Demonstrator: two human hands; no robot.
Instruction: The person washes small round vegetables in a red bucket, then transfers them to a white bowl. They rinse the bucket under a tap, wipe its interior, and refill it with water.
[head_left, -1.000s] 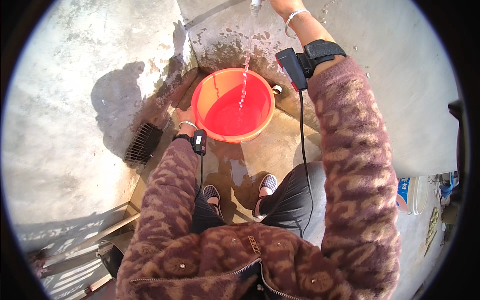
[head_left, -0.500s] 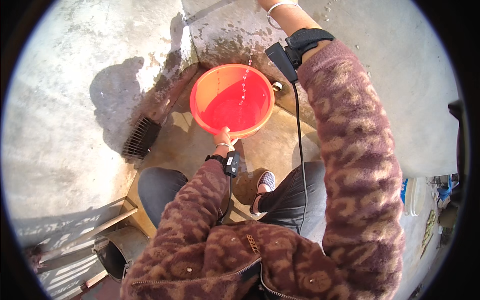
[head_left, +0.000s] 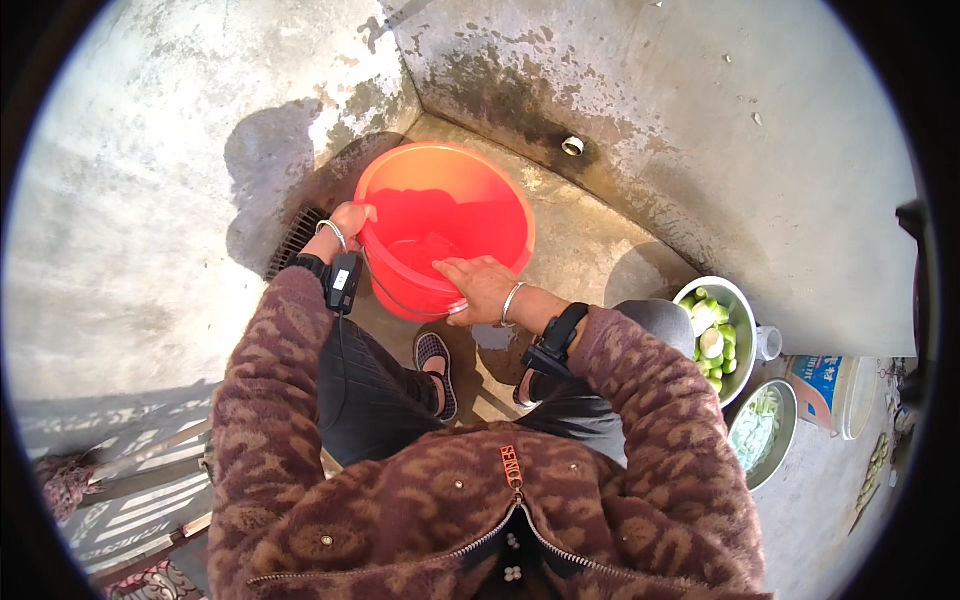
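Head view: right hand [head_left: 488, 290], raised a second ago, now joins left hand [head_left: 350, 222] on the bucket [head_left: 445, 172]; the falling stream is gone from sight. Both hands' fingers curl partly closed over its rim, the bucket between them.

Round red bucket [head_left: 472, 222], open-topped, wire handle [head_left: 391, 296] lowered.

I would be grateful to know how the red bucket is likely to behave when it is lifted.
The red bucket looks like moulded plastic, so it is probably fairly stiff and light for its size. The sheen at its bottom suggests shallow water, which might slosh if it is tilted.
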